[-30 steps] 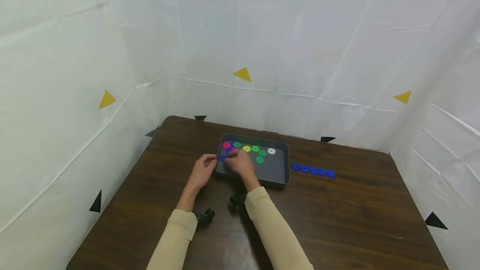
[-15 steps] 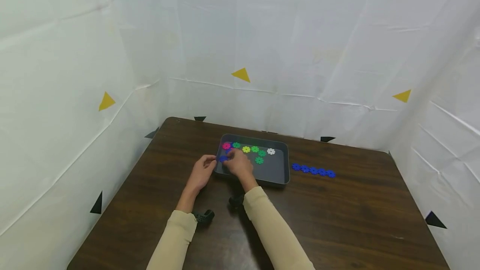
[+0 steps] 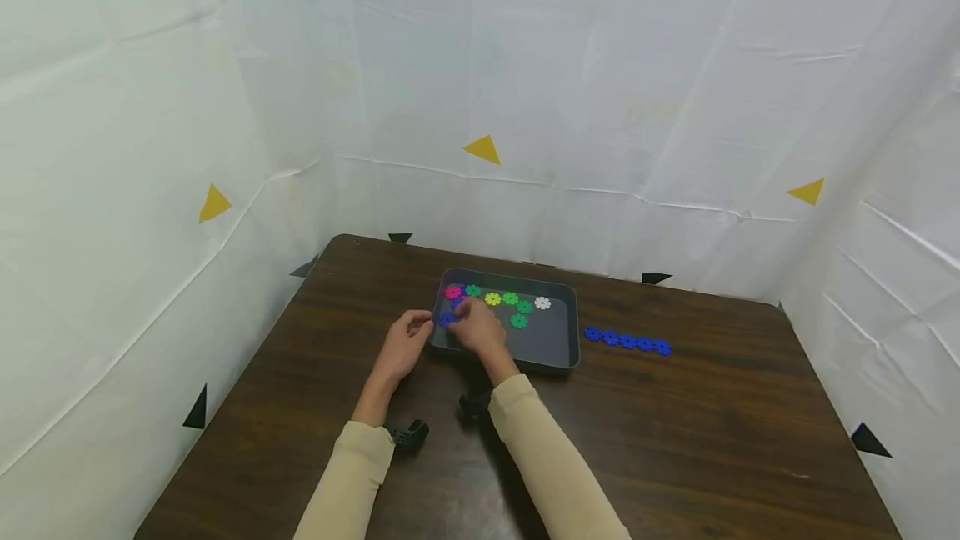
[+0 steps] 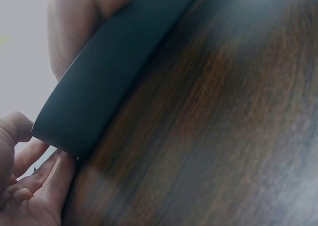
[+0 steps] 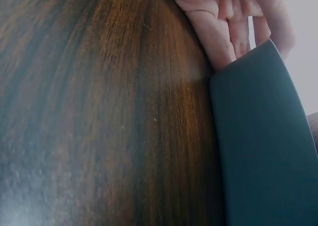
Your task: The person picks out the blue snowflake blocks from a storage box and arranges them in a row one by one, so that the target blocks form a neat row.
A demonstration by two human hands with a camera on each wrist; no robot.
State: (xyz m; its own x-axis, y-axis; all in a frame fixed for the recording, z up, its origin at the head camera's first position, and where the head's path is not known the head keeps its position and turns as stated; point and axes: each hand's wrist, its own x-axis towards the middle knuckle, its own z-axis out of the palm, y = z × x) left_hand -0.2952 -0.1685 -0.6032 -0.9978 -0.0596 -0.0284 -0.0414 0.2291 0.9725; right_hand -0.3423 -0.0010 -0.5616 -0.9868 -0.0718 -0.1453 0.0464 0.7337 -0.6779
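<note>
A dark grey tray (image 3: 551, 340) holds several flower-shaped plastic discs. At its left end my left hand (image 3: 403, 346) grips the tray's corner, with the thumb by the rim and the fingers low along the outer wall. My right hand (image 3: 482, 328) reaches over the near rim into the tray. Its bent fingertips are down beside a blue flower disc (image 3: 447, 319) near the left wall; whether they pinch a disc is hidden. In the left wrist view, the tray's outer wall (image 4: 109, 67) covers the right hand's fingertips.
In the tray lie a pink disc (image 3: 453, 292), a yellow disc (image 3: 492, 298), a white disc (image 3: 542, 303) and several green discs (image 3: 519, 321). A row of linked blue discs (image 3: 627, 341) lies right of the tray on the brown table (image 3: 720, 432). White sheeting (image 3: 600, 90) surrounds the table.
My right hand has shifted slightly left and toward me inside the tray, then stays nearly still. The left hand keeps its place at the tray's corner.
</note>
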